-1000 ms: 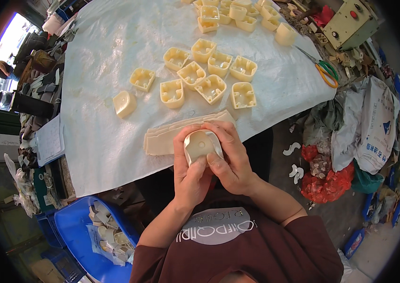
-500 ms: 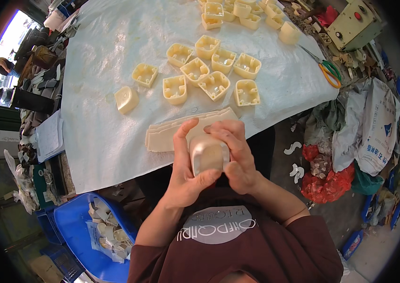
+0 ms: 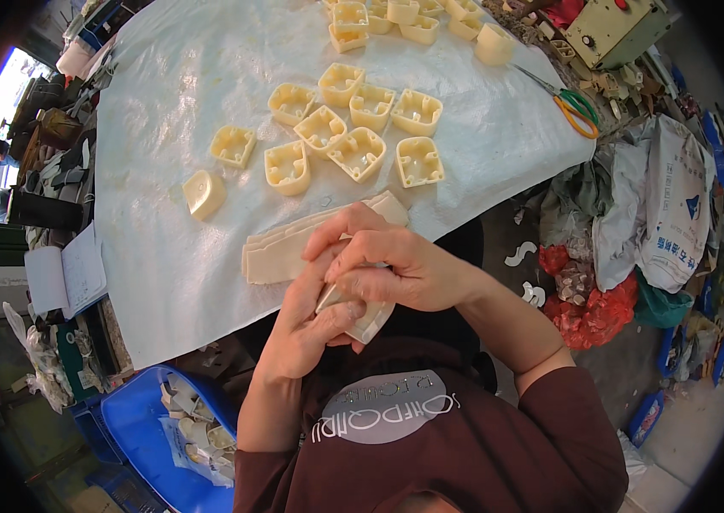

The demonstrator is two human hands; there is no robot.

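Note:
Close to my body, my left hand point(image 3: 295, 329) is wrapped round a cream block point(image 3: 372, 323) with rounded corners, its thumb lying along one side. The block is tilted, and a pale band shows along its lower edge. My right hand point(image 3: 388, 261) closes over the block's upper part with bent fingers, which hide much of it. Just beyond my hands lies a stack of cream strips point(image 3: 281, 250), partly covered by my fingers. Several open cream plastic caps point(image 3: 356, 154) with inner posts stand farther off, while another cap point(image 3: 204, 196) at the left lies turned over.
White sheeting point(image 3: 165, 274) covers the table. At its far right edge lie scissors point(image 3: 577, 111) with orange and green handles, near a machine box point(image 3: 614, 32). A blue bin point(image 3: 144, 427) with pieces stands lower left; sacks point(image 3: 674, 205) and red bags point(image 3: 593, 312) stand right.
My right hand has moved from the block's right side over its top, its fingers now bent. The block has tilted and come lower. The view has shifted slightly.

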